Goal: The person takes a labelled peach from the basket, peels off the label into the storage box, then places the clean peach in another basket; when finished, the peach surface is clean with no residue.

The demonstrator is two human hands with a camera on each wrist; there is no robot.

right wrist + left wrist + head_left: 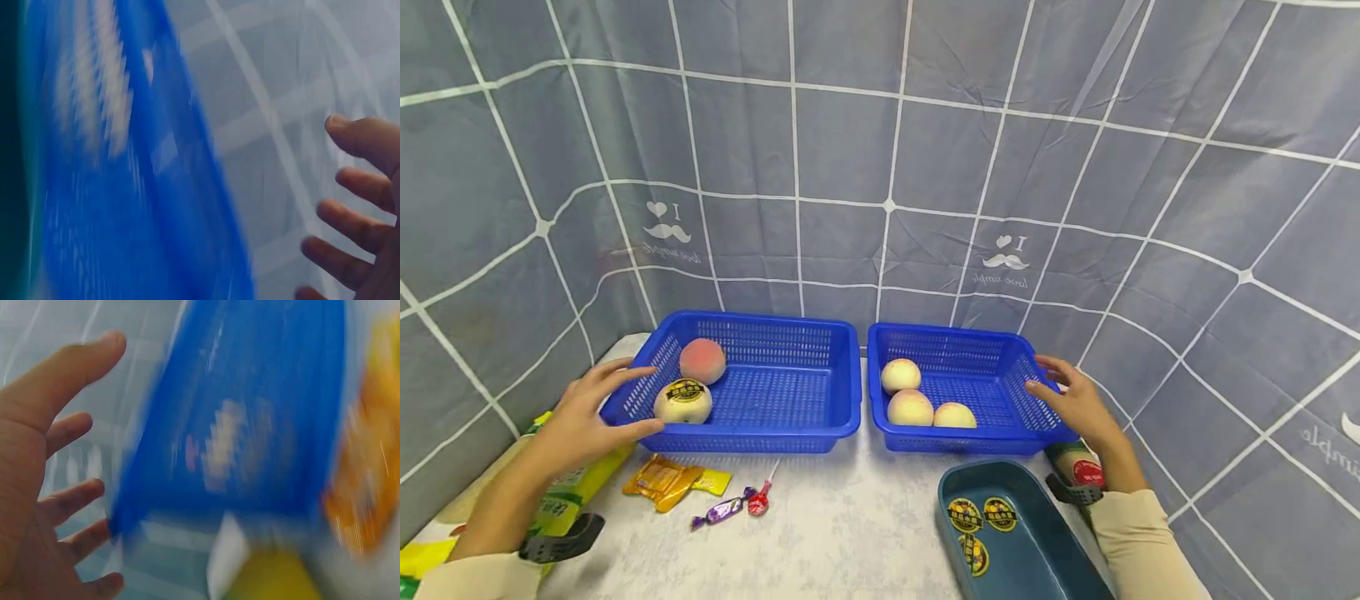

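Head view: our left hand (580,417) and right hand (1075,400), both released, flank two light, flexible blue perforated plastic baskets (752,383); we judge the outer rims the best hold.

Two baskets sit side by side on the tabletop (835,533): the left basket (790,417) holds two fruits, the right basket (1000,433) three, seemingly peaches. Candies (730,507) lie before the left basket.

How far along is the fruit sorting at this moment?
Fruit already sits in both: two in the left basket, three in the right basket. Left hand and right hand flank the outer ends, open, holding nothing. Candies lie loose in front.
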